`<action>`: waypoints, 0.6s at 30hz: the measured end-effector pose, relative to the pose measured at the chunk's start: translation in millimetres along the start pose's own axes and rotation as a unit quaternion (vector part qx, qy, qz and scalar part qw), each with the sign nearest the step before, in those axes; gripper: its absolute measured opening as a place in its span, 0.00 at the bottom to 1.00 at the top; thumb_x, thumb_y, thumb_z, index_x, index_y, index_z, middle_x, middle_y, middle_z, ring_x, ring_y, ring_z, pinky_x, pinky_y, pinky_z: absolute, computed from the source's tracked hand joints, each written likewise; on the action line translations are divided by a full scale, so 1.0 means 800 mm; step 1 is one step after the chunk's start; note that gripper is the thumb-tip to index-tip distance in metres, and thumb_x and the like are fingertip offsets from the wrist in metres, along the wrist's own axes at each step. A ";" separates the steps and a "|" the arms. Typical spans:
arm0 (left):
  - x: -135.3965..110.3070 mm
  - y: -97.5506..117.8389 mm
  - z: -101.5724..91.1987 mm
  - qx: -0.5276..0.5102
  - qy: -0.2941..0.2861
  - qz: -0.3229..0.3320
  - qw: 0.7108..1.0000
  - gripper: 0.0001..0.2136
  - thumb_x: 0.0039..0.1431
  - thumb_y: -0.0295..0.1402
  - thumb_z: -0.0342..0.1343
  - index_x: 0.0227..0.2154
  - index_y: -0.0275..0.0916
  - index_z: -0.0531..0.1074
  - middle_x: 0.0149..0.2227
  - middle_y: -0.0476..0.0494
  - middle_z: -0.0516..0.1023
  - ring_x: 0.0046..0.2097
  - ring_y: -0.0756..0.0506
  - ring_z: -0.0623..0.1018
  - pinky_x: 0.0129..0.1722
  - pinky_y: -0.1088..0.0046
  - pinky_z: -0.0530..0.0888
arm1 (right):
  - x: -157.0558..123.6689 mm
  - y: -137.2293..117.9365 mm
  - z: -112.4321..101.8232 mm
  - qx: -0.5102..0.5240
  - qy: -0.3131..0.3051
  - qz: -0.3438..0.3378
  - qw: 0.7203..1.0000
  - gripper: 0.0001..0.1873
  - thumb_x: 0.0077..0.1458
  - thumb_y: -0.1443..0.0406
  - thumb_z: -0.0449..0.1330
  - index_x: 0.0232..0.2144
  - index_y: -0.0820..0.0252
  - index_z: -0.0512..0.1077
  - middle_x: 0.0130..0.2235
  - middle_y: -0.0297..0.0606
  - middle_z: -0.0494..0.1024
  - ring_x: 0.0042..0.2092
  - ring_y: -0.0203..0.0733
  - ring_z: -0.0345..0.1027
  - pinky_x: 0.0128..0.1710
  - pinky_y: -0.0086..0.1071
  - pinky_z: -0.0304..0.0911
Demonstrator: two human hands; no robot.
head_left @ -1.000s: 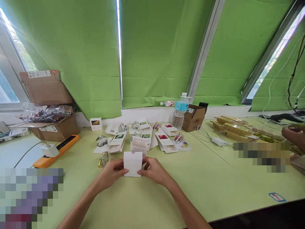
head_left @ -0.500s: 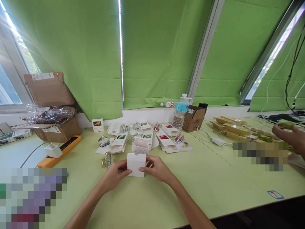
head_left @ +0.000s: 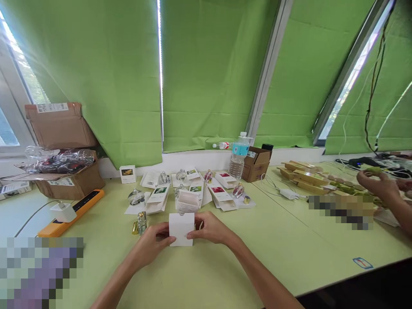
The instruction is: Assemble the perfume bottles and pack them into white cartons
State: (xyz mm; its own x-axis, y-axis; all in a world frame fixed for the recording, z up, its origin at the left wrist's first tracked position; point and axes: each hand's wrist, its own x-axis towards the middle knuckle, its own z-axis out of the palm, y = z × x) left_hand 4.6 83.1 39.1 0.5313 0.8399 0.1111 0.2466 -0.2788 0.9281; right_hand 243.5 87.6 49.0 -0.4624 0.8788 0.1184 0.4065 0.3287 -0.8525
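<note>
My left hand (head_left: 150, 244) and my right hand (head_left: 209, 227) hold a small white cardboard box (head_left: 182, 229) upright between them, gripping it from either side on the table. Just beyond my left hand stand a small glass bottle (head_left: 142, 222) and a gold cap (head_left: 135, 228), not touching the hand. Past the white box, an open white carton (head_left: 187, 201) lies close to my right hand's fingertips. Further back are several glass bottles, such as a round one (head_left: 135, 197), among printed white cartons (head_left: 157, 198).
A pale green table (head_left: 257, 240) runs across the view. At the left are a cardboard box with clear plastic (head_left: 61, 180) and an orange power strip (head_left: 71, 213). A water bottle (head_left: 238, 156) and small carton (head_left: 255, 164) stand behind. A co-worker's hand (head_left: 375, 182) works among wooden pieces (head_left: 305, 174) at the right.
The view has tilted, shifting the scene. My hands and the white box sit slightly lower in the picture. The co-worker's hand has moved left, further into view.
</note>
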 end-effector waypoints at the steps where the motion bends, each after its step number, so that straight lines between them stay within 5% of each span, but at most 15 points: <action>1: 0.000 0.000 0.000 -0.002 0.001 0.000 1.000 0.16 0.55 0.33 0.57 0.48 0.41 0.74 0.46 0.44 0.79 0.45 0.42 0.78 0.46 0.66 0.74 | 0.002 -0.002 -0.003 -0.011 -0.013 -0.003 1.000 0.18 0.42 0.61 0.69 0.38 0.59 0.78 0.35 0.34 0.79 0.31 0.37 0.66 0.30 0.26 0.60; 11: 0.001 0.003 0.001 0.056 0.025 0.018 0.998 0.16 0.59 0.41 0.52 0.47 0.43 0.74 0.46 0.44 0.79 0.45 0.41 0.77 0.45 0.66 0.73 | -0.002 0.000 -0.008 -0.012 -0.015 -0.004 1.000 0.17 0.42 0.61 0.68 0.37 0.59 0.78 0.32 0.34 0.79 0.30 0.36 0.66 0.28 0.26 0.59; 18: 0.012 -0.012 0.007 0.124 0.206 0.058 0.969 0.13 0.62 0.41 0.49 0.43 0.42 0.72 0.45 0.42 0.76 0.41 0.44 0.76 0.42 0.67 0.73 | -0.016 -0.012 -0.031 0.033 -0.041 0.002 0.999 0.18 0.42 0.59 0.68 0.37 0.58 0.78 0.35 0.35 0.80 0.31 0.37 0.67 0.28 0.27 0.60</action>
State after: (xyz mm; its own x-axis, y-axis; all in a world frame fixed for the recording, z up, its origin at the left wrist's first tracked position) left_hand 12.0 91.5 29.5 0.2102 0.8968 0.3892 0.4198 -0.4423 0.7925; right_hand 264.8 81.5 68.3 -0.5242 0.8482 0.0756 0.3563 0.2990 -0.8852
